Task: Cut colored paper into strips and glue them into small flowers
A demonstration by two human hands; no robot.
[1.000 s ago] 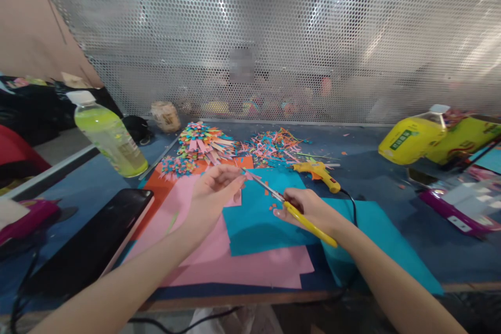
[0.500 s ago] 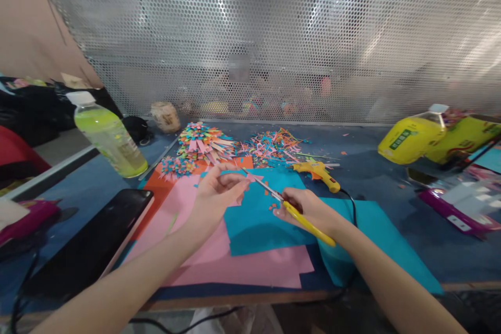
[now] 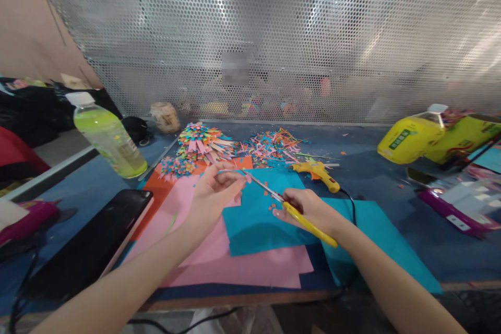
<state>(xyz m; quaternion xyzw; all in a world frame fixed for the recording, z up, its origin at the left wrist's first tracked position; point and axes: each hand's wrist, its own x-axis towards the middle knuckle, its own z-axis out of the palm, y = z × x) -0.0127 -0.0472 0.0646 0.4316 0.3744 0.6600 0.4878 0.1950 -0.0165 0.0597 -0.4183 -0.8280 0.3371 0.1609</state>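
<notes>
My right hand is closed on yellow-handled scissors, whose metal blades point up and left over the blue paper. At the blade tips my left hand is pinched with fingers together; a small pink piece shows at its fingertips, too small to make out well. Under the left hand lie pink sheets and an orange sheet. Behind it stands a cone of colourful paper strips, with a smaller blue and pink cluster to its left. Small orange scraps lie on the blue paper.
A heap of paper clippings and a yellow glue gun lie beyond the hands. A black phone and green bottle are left. Another blue sheet, a yellow bottle and a purple box are right.
My left hand has shifted slightly left. The pink piece at its fingertips shows less than before. My right hand and the scissors have hardly moved.
</notes>
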